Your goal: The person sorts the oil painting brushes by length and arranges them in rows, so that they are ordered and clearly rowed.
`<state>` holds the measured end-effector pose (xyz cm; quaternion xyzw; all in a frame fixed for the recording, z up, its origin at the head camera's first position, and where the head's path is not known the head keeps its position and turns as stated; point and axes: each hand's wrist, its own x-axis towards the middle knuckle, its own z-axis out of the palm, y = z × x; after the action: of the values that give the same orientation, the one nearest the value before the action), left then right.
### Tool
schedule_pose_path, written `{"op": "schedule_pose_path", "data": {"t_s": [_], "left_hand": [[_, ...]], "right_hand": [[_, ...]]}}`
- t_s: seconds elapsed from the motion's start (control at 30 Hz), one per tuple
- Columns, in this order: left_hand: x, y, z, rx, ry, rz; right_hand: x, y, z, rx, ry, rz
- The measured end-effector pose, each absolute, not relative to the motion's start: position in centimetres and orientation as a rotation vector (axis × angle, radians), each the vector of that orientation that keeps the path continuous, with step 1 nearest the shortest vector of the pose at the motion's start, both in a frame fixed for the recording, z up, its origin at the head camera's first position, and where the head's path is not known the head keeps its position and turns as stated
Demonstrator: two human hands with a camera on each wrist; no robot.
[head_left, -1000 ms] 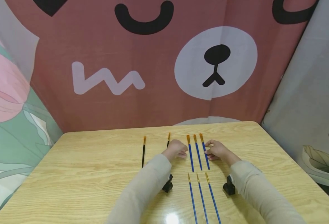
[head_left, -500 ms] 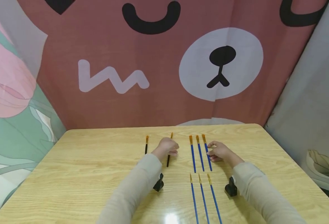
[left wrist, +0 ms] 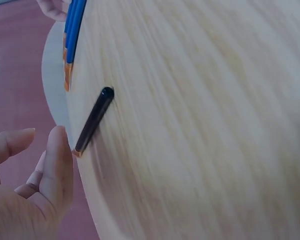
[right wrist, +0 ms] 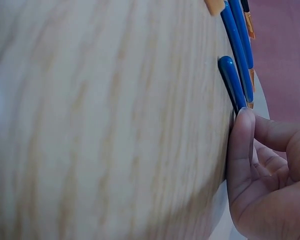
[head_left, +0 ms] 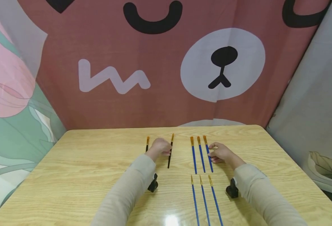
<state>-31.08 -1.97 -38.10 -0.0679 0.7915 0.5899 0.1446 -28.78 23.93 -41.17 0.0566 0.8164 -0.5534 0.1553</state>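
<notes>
In the head view my left hand point(head_left: 160, 147) is between two black paintbrushes, overlapping the handle of the left black paintbrush point(head_left: 147, 144). The right black paintbrush point(head_left: 169, 160) lies just beyond its fingertips. The left wrist view shows thumb and fingers apart with nothing held, beside one black paintbrush point(left wrist: 95, 120). My right hand point(head_left: 222, 153) rests at the right side of three flat blue paintbrushes, its fingertips at the handle of the rightmost blue paintbrush point(head_left: 210, 164). From the right wrist, its fingertips point(right wrist: 246, 120) cover part of that handle point(right wrist: 231, 80).
Three thin blue paintbrushes point(head_left: 204, 197) with pointed tips lie in a row nearer me, below the flat ones. The pale wooden table point(head_left: 78, 179) ends at the back against a hanging cloth point(head_left: 112, 113) with a bear print. A black wrist mount point(head_left: 232, 188) hangs under each sleeve.
My left hand has moved left, from beside the flat blue paintbrushes past the right black paintbrush, uncovering its handle. The right hand has stayed at the rightmost blue paintbrush. The view has shifted slightly.
</notes>
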Motion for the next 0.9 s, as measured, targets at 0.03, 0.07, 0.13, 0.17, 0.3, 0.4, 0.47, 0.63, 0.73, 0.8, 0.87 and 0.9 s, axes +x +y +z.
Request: {"op": "schedule_pose_path", "data": {"t_s": [0.03, 0.07, 0.13, 0.17, 0.3, 0.4, 0.47, 0.63, 0.73, 0.8, 0.87, 0.9], "left_hand": [[-31.2, -2.1, -38.2, -0.201, 2.293, 1.682], [-31.3, -2.1, -38.3, -0.201, 2.307, 1.668], [-31.4, -2.3, -38.5, -0.210, 2.314, 1.648], [-31.5, -2.3, -38.6, -0.224, 2.307, 1.651], [-31.7, -2.4, -38.9, -0.259, 2.275, 1.669], [-31.8, -2.4, -39.0, -0.267, 2.269, 1.671], [-31.9, -2.4, -39.1, -0.269, 2.281, 1.659], [-32.1, -2.3, -39.7, -0.251, 2.355, 1.593], [-32.3, -2.2, -40.0, -0.239, 2.413, 1.546], [-32.4, -2.0, -40.1, -0.223, 2.470, 1.477], [-32.4, -1.8, -40.1, -0.179, 2.550, 1.346], [-32.4, -1.8, -40.1, -0.148, 2.596, 1.259]], "right_hand": [[-28.7, 23.9, -41.1, 0.156, 2.339, -1.587], [-28.7, 23.9, -41.2, 0.159, 2.340, -1.589], [-28.6, 23.9, -41.2, 0.157, 2.341, -1.589], [-28.6, 23.9, -41.2, 0.150, 2.343, -1.587], [-28.6, 23.9, -41.2, 0.154, 2.346, -1.583], [-28.8, 24.0, -41.2, 0.166, 2.347, -1.584], [-28.9, 23.9, -41.2, 0.160, 2.349, -1.582], [-29.1, 24.0, -41.2, 0.159, 2.348, -1.579], [-29.1, 24.0, -41.2, 0.172, 2.345, -1.578], [-29.0, 24.0, -41.2, 0.177, 2.346, -1.578], [-28.9, 24.0, -41.3, 0.166, 2.349, -1.576], [-28.8, 24.0, -41.3, 0.162, 2.351, -1.573]]}}
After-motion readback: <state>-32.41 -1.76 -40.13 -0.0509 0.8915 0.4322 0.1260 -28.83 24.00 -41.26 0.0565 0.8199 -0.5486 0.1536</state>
